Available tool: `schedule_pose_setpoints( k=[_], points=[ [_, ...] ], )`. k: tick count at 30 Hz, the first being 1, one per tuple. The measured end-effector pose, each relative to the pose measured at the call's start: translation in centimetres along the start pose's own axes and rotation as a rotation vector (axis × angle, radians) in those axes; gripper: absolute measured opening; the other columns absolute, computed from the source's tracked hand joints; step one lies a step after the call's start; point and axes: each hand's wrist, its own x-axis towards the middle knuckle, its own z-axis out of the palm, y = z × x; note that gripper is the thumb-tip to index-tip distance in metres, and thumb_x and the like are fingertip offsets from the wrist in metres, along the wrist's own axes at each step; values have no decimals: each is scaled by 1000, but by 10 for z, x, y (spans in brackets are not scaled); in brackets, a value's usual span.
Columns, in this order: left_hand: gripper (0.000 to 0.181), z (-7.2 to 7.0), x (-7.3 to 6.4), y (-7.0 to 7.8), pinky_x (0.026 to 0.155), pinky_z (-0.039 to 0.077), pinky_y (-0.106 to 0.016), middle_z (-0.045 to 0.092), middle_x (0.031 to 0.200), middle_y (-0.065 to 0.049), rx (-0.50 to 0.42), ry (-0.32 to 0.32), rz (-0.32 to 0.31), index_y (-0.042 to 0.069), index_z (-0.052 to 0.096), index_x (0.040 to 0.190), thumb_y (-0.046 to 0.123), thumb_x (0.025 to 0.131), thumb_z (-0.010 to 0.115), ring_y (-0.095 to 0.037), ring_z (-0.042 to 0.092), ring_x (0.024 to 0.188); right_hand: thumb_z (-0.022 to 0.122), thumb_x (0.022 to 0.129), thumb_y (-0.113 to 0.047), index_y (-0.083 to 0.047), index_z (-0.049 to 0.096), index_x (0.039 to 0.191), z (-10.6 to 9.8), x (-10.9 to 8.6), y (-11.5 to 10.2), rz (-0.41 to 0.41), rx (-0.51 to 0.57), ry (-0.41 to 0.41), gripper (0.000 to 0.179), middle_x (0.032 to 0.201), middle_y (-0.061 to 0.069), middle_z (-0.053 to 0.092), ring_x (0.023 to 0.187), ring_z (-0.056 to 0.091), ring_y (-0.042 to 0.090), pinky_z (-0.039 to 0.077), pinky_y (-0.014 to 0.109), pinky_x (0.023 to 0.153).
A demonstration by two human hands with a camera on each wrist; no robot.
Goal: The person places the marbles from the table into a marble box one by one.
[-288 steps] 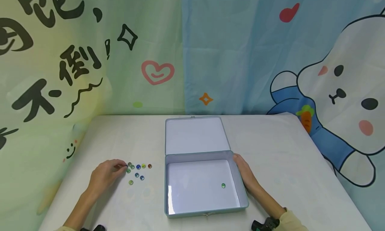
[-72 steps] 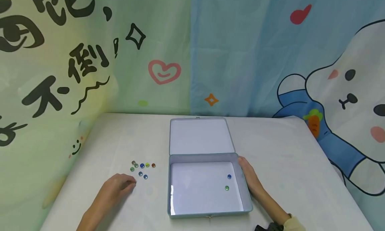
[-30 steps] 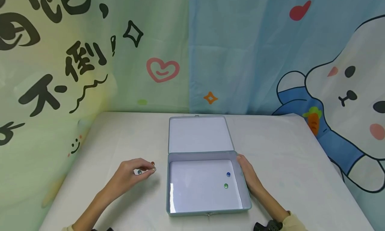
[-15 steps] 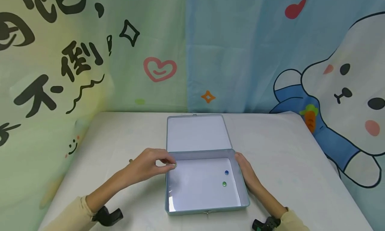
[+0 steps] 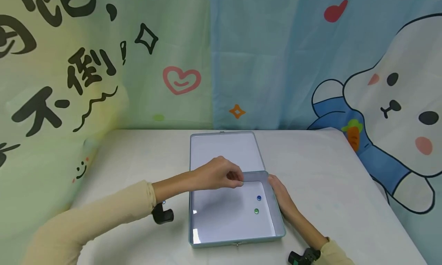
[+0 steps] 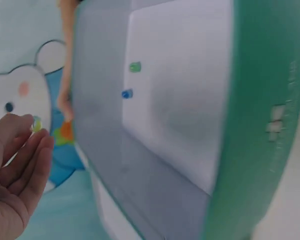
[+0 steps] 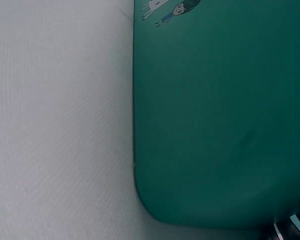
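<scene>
My left hand [image 5: 221, 175] is over the open tin box [image 5: 248, 242], pinching a yellow-green glass marble [image 6: 36, 124] between thumb and fingertips. In the head view the fingers hide that marble. On the box floor, towards the right, lie a blue marble [image 5: 259, 198] and a green marble [image 5: 256, 211]. My right hand [image 5: 283, 198] rests against the box's right wall, its fingers along the outside near the back corner. Right of the left sleeve, one marble [image 5: 164, 202] shows on the table; the arm covers the area where the other marbles lay.
The box's lid [image 5: 224, 150] lies folded back behind it on the white cloth-covered table [image 5: 304, 153]. A printed curtain [image 5: 255, 58] hangs behind the table. Black wrist cameras [image 5: 162, 215] are worn on both arms.
My left hand picked a marble from the group on the left and has carried it right, across the box's left wall. Earlier, a blue marble joined the green one inside. The right hand stays put.
</scene>
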Motion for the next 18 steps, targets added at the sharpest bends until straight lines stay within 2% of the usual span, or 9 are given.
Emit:
schedule_pose_setpoints(
  k=[4, 9, 14, 18],
  points=[
    [7, 17, 27, -2, 71, 48, -9, 73, 86, 5, 72, -83, 11, 11, 73, 92, 15, 90, 68, 1, 62, 78, 27, 104, -48, -10, 38, 144, 0, 1, -1, 7, 34, -16, 56, 128, 21, 54, 110, 55, 25, 44, 31, 91],
    [5, 45, 47, -11, 70, 46, -6, 72, 88, 4, 138, -142, -6, 9, 71, 92, 12, 89, 68, 1, 60, 78, 28, 104, -47, -10, 38, 143, 1, 1, -1, 11, 63, -27, 55, 120, 22, 57, 95, 60, 16, 51, 29, 79],
    [6, 68, 60, -20, 66, 42, -7, 70, 86, 4, 156, -136, -33, 9, 71, 92, 10, 91, 65, 0, 54, 71, 28, 104, -48, -12, 39, 143, 0, 1, 1, 27, 51, -13, 55, 120, 21, 57, 93, 61, 16, 51, 28, 78],
    [8, 81, 66, -27, 59, 38, -7, 70, 80, 1, 175, -113, -21, 7, 70, 89, 7, 92, 62, 0, 49, 62, 29, 104, -48, -12, 39, 143, -1, 0, 1, 31, 41, -1, 54, 120, 21, 57, 94, 59, 16, 49, 27, 79]
  ],
)
